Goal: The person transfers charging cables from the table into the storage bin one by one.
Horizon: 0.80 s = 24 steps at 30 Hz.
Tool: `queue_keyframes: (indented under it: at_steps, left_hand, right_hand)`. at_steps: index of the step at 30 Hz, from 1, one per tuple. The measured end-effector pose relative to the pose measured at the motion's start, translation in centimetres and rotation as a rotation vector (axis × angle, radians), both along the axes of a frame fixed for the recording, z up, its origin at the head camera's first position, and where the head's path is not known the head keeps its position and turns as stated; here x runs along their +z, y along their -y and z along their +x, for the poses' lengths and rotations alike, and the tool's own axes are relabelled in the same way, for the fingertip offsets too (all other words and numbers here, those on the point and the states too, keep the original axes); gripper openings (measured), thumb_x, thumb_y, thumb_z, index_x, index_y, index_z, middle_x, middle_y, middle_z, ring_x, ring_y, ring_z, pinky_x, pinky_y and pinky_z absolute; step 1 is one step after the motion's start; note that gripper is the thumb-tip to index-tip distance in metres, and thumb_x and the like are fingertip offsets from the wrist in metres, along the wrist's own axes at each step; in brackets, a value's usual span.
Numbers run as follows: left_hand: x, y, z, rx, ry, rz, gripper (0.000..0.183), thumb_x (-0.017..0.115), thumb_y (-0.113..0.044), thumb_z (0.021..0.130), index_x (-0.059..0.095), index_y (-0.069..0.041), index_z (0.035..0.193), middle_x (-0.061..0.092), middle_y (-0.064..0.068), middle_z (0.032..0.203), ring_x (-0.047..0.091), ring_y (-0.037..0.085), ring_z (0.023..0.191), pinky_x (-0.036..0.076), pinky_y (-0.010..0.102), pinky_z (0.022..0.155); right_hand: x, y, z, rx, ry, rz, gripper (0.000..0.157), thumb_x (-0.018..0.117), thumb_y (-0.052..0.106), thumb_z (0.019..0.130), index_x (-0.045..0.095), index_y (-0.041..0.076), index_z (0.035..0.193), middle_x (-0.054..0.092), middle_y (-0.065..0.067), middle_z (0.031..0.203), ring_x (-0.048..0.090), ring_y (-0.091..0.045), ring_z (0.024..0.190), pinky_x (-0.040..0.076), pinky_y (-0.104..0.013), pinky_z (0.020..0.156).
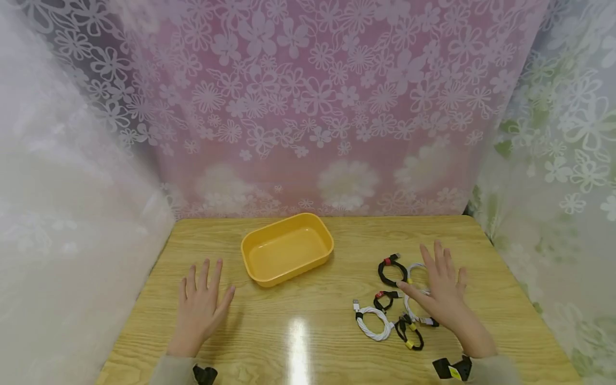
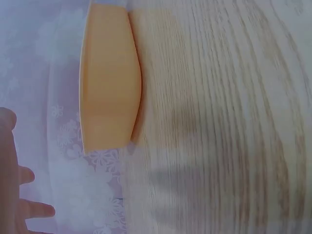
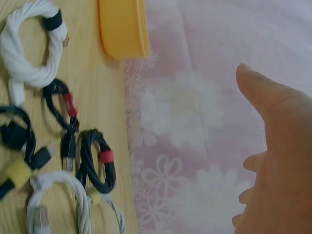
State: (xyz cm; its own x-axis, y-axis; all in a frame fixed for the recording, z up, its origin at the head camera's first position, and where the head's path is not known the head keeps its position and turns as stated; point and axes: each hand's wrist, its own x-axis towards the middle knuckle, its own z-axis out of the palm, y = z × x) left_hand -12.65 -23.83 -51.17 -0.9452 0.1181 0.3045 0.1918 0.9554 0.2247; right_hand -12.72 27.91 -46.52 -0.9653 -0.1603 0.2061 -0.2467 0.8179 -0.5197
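Note:
My left hand (image 1: pixel 199 307) hovers over the table's left side with spread fingers, holding nothing. Spread likewise, my right hand (image 1: pixel 445 294) is above several coiled cables and hides part of them. Among these are a thick white cable (image 1: pixel 379 337) with a black tie, a black cable with a red tie (image 1: pixel 381 275), a smaller black cable with a red tie (image 1: pixel 377 302), a black cable with yellow ties (image 1: pixel 420 340) and a white cable (image 1: pixel 408 305) partly under the hand. Between the hands, farther back, sits a yellow plastic tray (image 1: pixel 287 278); its side shows in the left wrist view.
The wooden table (image 1: pixel 269 342) reflects a bright glare near its front. A pink flowered curtain (image 1: pixel 308 107) hangs behind the back edge, with pale sheets on the left (image 1: pixel 72 214) and right (image 1: pixel 568 214).

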Motion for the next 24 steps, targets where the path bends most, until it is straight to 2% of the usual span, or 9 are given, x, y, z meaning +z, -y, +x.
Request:
queue_keyframes:
  at_steps: [7, 14, 19, 24]
  left_hand:
    - [0.0, -0.4, -0.3, 0.028, -0.029, 0.062, 0.071, 0.045, -0.048, 0.101, 0.022, -0.01, 0.158, 0.027, 0.027, 0.154, 0.02, 0.054, 0.138, 0.017, 0.069, 0.105]
    - [0.2, -0.1, -0.5, 0.055, -0.025, 0.113, 0.069, 0.044, -0.045, 0.102, 0.023, -0.007, 0.156, 0.027, 0.028, 0.153, 0.019, 0.053, 0.139, 0.016, 0.069, 0.105]
    - [0.6, 0.5, -0.5, 0.086, -0.014, 0.165, 0.068, 0.043, -0.043, 0.103, 0.021, -0.004, 0.156, 0.027, 0.029, 0.152, 0.019, 0.054, 0.138, 0.015, 0.07, 0.104]
    - [0.6, 0.8, -0.7, 0.097, 0.017, 0.218, 0.07, 0.039, -0.043, 0.104, 0.015, -0.006, 0.158, 0.025, 0.029, 0.153, 0.018, 0.054, 0.138, 0.014, 0.072, 0.103]
  right_hand:
    - [0.0, 1.8, -1.2, 0.028, 0.02, -0.112, 0.095, 0.064, 0.041, 0.094, 0.001, 0.014, 0.16, -0.015, -0.016, 0.163, -0.015, -0.042, 0.147, -0.017, -0.073, 0.101]
    - [-0.3, 2.8, -2.3, 0.073, 0.082, -0.259, 0.091, 0.06, 0.035, 0.097, -0.003, 0.017, 0.159, -0.018, -0.017, 0.162, -0.017, -0.043, 0.146, -0.021, -0.07, 0.101]
    - [-0.5, 3.6, -2.8, 0.063, 0.084, -0.294, 0.09, 0.059, 0.036, 0.097, -0.002, 0.015, 0.159, -0.017, -0.017, 0.162, -0.016, -0.043, 0.147, -0.02, -0.071, 0.102]
    - [-0.8, 4.2, -3.6, 0.054, 0.07, -0.318, 0.088, 0.058, 0.036, 0.098, -0.001, 0.014, 0.159, -0.015, -0.016, 0.163, -0.012, -0.044, 0.147, -0.015, -0.072, 0.103]
